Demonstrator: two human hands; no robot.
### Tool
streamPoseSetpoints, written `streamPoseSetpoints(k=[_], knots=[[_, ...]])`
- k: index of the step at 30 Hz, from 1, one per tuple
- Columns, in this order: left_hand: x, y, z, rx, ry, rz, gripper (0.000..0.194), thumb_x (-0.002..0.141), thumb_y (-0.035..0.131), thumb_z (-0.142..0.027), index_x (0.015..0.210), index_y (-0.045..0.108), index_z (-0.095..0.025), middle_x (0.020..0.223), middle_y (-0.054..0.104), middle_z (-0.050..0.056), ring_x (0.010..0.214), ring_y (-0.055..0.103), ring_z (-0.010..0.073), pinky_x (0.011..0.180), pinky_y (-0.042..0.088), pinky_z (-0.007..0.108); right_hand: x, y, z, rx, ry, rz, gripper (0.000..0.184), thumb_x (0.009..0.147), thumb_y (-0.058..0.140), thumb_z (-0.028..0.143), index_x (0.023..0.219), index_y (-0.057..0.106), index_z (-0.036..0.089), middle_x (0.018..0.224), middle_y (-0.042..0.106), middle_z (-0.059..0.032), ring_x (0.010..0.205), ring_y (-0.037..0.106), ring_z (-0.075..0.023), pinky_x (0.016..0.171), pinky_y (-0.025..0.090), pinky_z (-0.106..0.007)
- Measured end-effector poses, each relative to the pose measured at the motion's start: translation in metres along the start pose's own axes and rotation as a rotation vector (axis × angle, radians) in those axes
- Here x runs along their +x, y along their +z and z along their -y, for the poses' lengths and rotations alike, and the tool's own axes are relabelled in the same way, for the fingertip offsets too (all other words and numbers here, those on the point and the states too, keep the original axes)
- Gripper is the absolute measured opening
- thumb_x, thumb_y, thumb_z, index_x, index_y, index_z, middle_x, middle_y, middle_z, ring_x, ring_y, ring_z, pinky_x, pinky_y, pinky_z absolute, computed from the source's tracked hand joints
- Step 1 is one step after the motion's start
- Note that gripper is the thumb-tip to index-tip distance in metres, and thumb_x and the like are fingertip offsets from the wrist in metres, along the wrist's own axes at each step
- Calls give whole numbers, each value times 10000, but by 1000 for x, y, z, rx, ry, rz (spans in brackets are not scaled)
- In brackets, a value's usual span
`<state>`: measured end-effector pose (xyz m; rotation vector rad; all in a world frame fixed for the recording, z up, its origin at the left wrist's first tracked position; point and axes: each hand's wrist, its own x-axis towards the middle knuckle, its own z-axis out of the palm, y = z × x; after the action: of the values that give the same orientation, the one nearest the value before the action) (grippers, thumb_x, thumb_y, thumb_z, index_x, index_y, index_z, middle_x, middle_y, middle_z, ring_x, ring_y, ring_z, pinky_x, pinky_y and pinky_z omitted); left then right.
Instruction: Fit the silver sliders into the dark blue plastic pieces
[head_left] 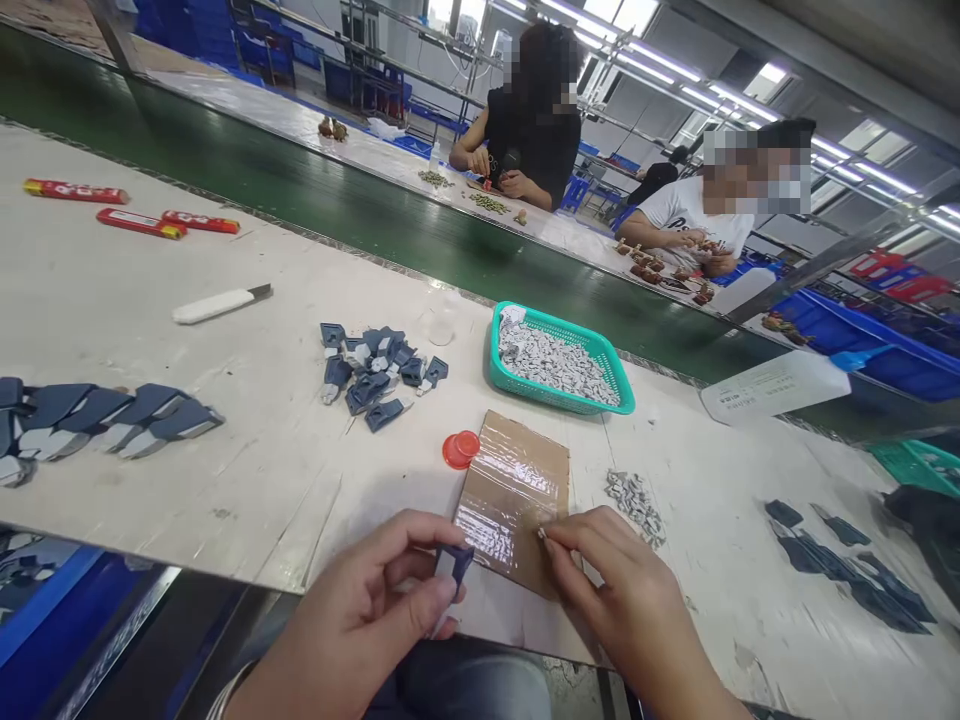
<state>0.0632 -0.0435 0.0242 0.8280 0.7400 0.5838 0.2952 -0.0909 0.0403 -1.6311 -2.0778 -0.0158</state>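
Note:
My left hand (367, 620) is closed around a small blue-grey plastic piece (454, 565) at the near table edge. My right hand (630, 600) has its fingers pinched on something tiny at the near edge of a tape-covered cardboard sheet (514, 490). A red cap (460, 449) lies at the cardboard's far left corner. A small heap of grey metal bits (636, 500) lies right of the cardboard. Beyond it stands a teal basket (624, 404) filled with such bits. A pile of blue-grey pieces (379, 370) lies farther left.
A row of blue-grey pieces (112, 415) lies at the left; dark flat pieces (855, 570) at the right. A white utility knife (217, 303) and red packets (142, 222) lie farther off. A green conveyor belt (315, 200) runs behind, where two other people work.

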Motion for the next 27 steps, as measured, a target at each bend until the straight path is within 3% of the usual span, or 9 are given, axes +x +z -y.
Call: streamPoseSetpoints(k=[6, 12, 18, 21, 24, 27], knots=[[-3, -2, 3, 220, 127, -67, 179, 722, 677, -258, 898, 647, -267, 963, 621, 22, 860, 586, 160, 664, 482, 204, 2, 9, -5, -128, -125, 91, 109, 866, 510, 94, 896, 598, 151, 751, 571, -47, 708, 508, -161, 631, 453, -307], [-7, 5, -1, 233, 59, -73, 208, 726, 659, -270, 933, 644, -281, 877, 631, -10, 623, 588, 90, 568, 472, 170, 2, 11, -4, -233, -202, 136, 163, 872, 476, 66, 800, 598, 146, 698, 543, -45, 655, 463, -160, 592, 421, -302], [-5, 11, -1, 401, 117, -90, 296, 714, 627, -193, 995, 600, -284, 928, 671, -10, 744, 643, 136, 699, 527, 226, 10, -7, 11, -37, 24, -41, 110, 873, 519, 184, 812, 610, 195, 741, 621, -20, 689, 567, -142, 606, 478, -258], [-5, 13, 1, 530, 171, -77, 335, 706, 627, -168, 1006, 608, -315, 958, 670, -28, 816, 639, 156, 773, 518, 269, 13, -19, 27, 48, 106, -52, 119, 867, 525, 204, 777, 602, 213, 722, 627, 0, 662, 584, -132, 567, 486, -235], [-6, 16, 1, 604, 242, -85, 381, 684, 638, -136, 1002, 624, -346, 961, 669, -51, 844, 626, 155, 791, 505, 267, 12, -28, 44, 118, 59, 7, 78, 847, 548, 159, 875, 598, 212, 774, 628, -13, 710, 595, -142, 593, 505, -238], [-8, 18, -1, 594, 291, -100, 396, 681, 633, -112, 995, 624, -353, 924, 668, -73, 803, 621, 124, 750, 508, 215, 9, -34, 57, 196, -57, 94, 202, 799, 576, 65, 955, 581, 194, 810, 618, -26, 746, 593, -132, 617, 514, -217]])
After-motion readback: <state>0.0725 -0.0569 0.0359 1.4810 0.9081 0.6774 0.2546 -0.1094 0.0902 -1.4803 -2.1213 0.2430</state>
